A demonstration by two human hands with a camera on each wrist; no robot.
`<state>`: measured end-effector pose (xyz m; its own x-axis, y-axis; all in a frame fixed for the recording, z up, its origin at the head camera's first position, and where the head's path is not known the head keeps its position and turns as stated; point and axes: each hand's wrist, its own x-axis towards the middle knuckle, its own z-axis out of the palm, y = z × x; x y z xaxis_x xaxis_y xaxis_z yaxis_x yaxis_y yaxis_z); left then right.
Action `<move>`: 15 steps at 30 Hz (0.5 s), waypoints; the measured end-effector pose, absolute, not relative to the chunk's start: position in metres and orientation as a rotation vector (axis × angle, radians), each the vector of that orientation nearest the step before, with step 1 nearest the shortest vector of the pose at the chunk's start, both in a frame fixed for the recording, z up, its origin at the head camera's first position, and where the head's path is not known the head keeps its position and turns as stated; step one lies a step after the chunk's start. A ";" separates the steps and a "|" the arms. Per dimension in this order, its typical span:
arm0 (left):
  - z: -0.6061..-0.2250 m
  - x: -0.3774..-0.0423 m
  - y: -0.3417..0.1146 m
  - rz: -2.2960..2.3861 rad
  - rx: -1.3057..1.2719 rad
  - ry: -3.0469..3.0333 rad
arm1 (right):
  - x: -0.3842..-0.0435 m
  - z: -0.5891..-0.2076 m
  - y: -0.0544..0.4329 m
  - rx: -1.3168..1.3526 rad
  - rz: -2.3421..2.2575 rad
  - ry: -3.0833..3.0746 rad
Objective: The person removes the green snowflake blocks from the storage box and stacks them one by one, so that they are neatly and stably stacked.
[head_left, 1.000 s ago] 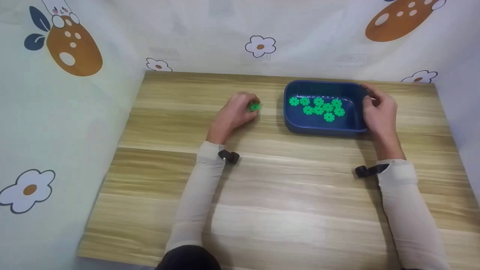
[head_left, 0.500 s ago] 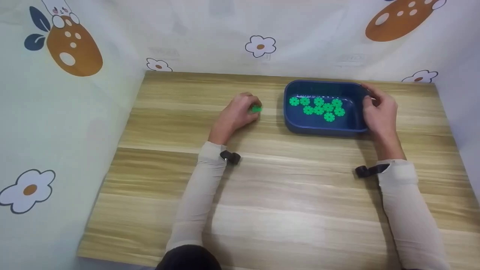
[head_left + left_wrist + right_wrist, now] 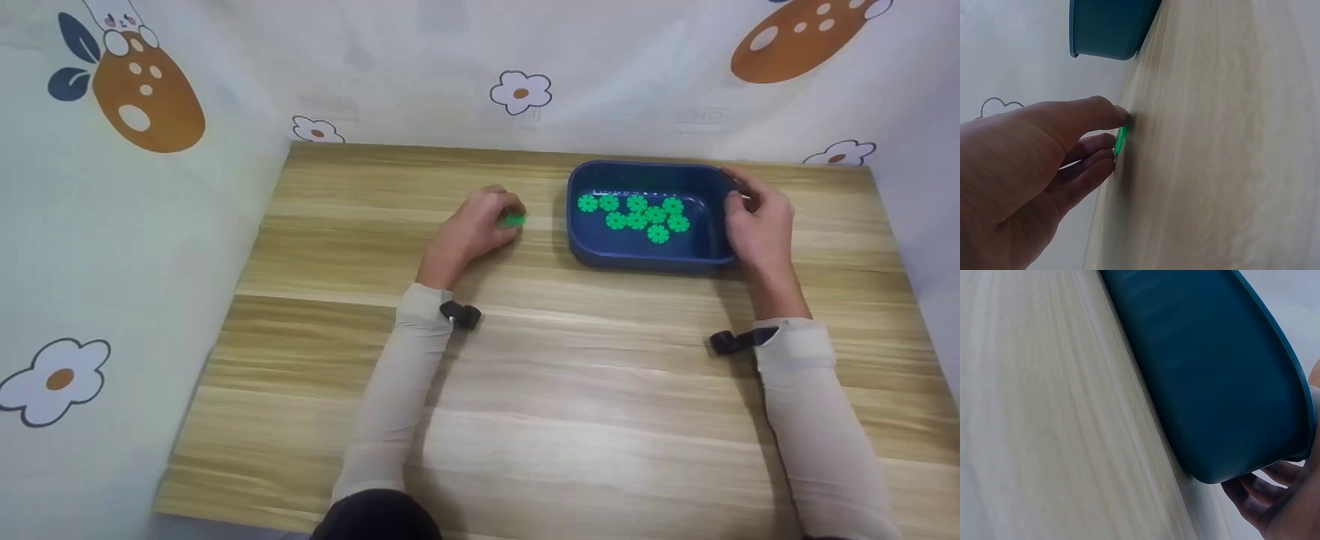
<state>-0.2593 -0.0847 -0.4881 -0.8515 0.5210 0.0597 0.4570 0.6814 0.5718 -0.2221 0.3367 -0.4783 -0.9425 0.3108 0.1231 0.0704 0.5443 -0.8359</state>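
My left hand (image 3: 478,223) pinches a green notched plastic disc (image 3: 514,221) between thumb and fingers, just left of a dark blue box. In the left wrist view that disc (image 3: 1121,139) appears edge-on, close to the tabletop; whether it touches the wood I cannot tell. The box (image 3: 645,264) is a rounded rectangular tub standing on the table. Several green notched discs (image 3: 658,234) lie on its floor. At the box's right end my right hand (image 3: 763,225) grips the wall, thumb at the rim. The right wrist view shows its fingers (image 3: 1249,495) against the outer end wall.
The wooden table (image 3: 555,420) reaches back to a wall cloth (image 3: 420,67) printed with flowers and orange shapes. The box stands near the table's back edge. Each wrist carries a small black camera mount (image 3: 461,315).
My left hand has shifted slightly right, and the disc in it has turned from showing its face to nearly edge-on. The right hand and the box look unmoved.
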 end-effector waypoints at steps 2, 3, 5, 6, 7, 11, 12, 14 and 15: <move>-0.488 -0.259 -0.085 0.897 0.813 2.784 | -0.222 -0.479 0.337 -0.325 1.355 -2.529; -0.488 -0.260 -0.084 0.894 0.814 2.787 | -0.222 -0.479 0.337 -0.329 1.359 -2.531; -0.488 -0.260 -0.084 0.887 0.817 2.793 | -0.222 -0.478 0.337 -0.332 1.370 -2.542; -0.488 -0.260 -0.084 0.884 0.818 2.793 | -0.223 -0.478 0.337 -0.334 1.371 -2.551; -0.488 -0.260 -0.083 0.883 0.817 2.792 | -0.223 -0.478 0.338 -0.336 1.372 -2.558; -0.488 -0.259 -0.082 0.882 0.811 2.779 | -0.223 -0.477 0.339 -0.314 1.355 -2.576; -0.487 -0.259 -0.081 0.884 0.810 2.777 | -0.223 -0.477 0.339 -0.310 1.355 -2.577; -0.487 -0.259 -0.081 0.881 0.812 2.778 | -0.223 -0.477 0.340 -0.302 1.357 -2.573; -0.487 -0.259 -0.080 0.880 0.814 2.781 | -0.223 -0.478 0.340 -0.301 1.362 -2.571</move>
<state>-0.2587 -0.0804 -0.4874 -0.8495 0.5250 0.0515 0.4592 0.6877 0.5623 -0.2230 0.3402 -0.4777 -0.9557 0.2788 0.0944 0.0784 0.5503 -0.8313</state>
